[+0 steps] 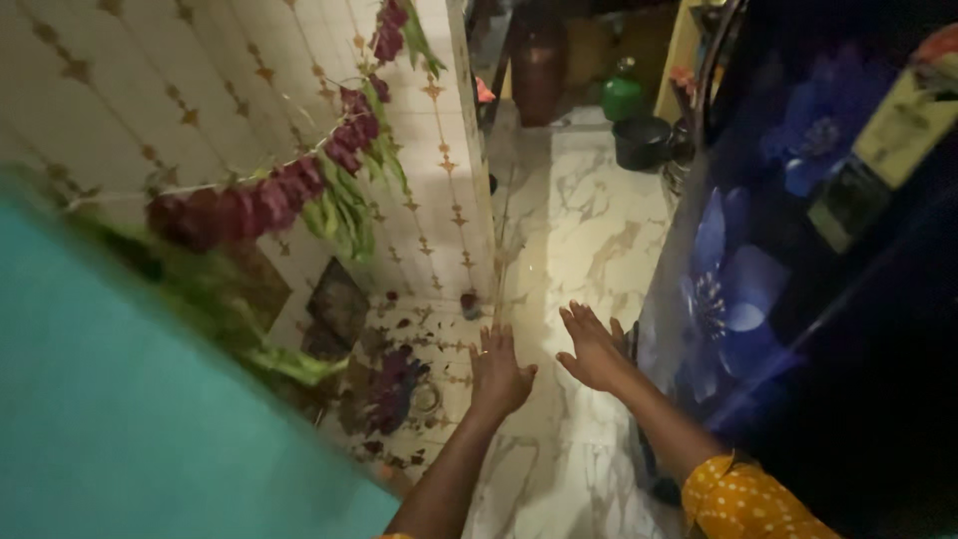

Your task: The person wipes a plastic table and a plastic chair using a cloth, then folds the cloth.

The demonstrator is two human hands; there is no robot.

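Reaching forward with fingers spread and holding nothing, the left hand [499,371] and right hand [594,349] are hovering above the marble floor [579,230], scattered dark red petals [394,384] lying just left of them.

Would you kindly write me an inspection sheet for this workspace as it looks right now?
Surface: white marble floor, lit in the middle, dim at the edges.
Job's things: flower garland of dark red blooms and green leaves, strung across the tiled wall.
Clutter: fallen petals on the floor at the wall's foot; green bottle and dark pot far off.
Grip: left hand and right hand both open, fingers spread, holding nothing.
Cables: nothing seen.
Surroundings: dark cabinet with blue flower print on the right; teal surface blurred at lower left.
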